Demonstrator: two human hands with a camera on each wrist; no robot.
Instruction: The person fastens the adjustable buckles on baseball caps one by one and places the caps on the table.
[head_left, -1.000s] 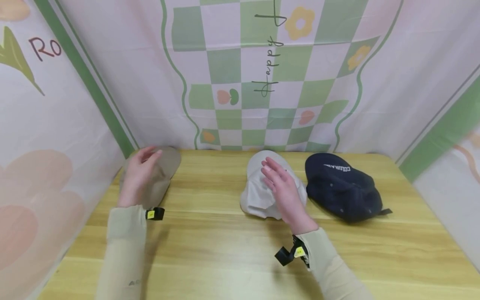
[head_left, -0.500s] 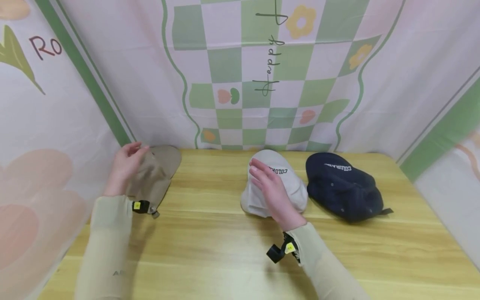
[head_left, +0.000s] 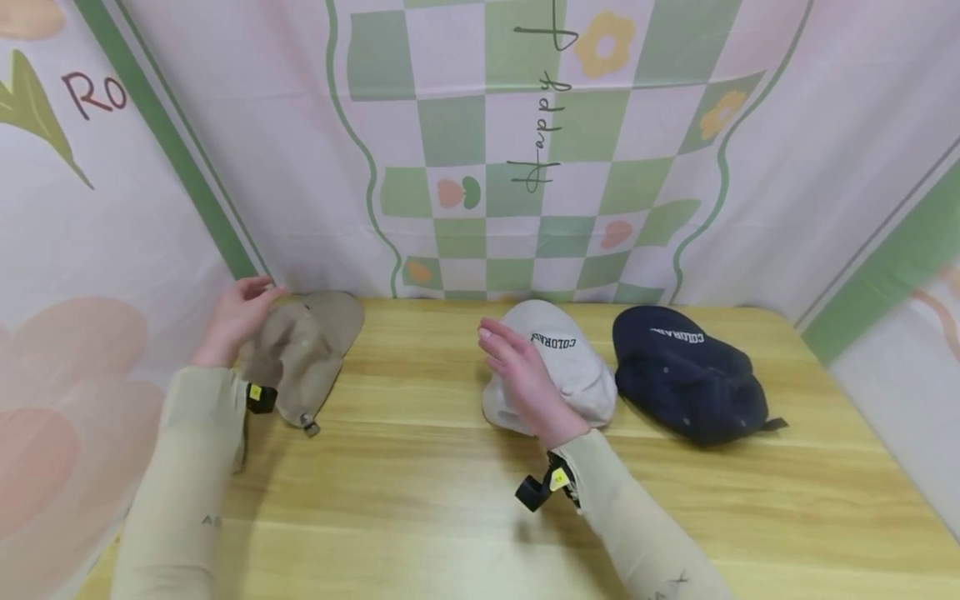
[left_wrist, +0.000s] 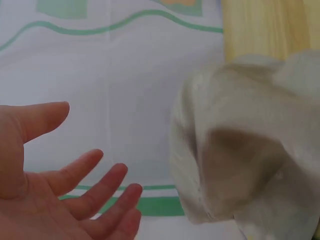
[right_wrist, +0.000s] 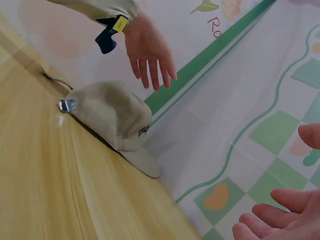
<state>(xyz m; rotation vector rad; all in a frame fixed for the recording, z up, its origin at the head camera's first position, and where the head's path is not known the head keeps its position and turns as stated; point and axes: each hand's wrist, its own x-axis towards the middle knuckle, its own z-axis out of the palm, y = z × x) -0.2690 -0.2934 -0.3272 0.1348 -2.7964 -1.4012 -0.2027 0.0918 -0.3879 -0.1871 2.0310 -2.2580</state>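
Note:
A khaki baseball cap lies at the table's far left, its brim toward the back wall and its crown dented. My left hand hovers over that cap's left side; in the left wrist view its fingers are spread, with a gap between them and the fabric. A white cap with dark lettering sits right of the middle. My right hand is over the white cap's left part, fingers extended, holding nothing. Whether it touches the white cap cannot be told. To the right rests a navy cap with white lettering.
The wooden table meets a printed curtain at the back, with further curtain on both sides. A strap sticks out from the navy cap. Dark wrist cameras jut from the sleeves.
My left hand has moved left and slightly back, uncovering more of the khaki cap. My right hand has drifted left, so the white cap's lettering shows. The caps lie where they were.

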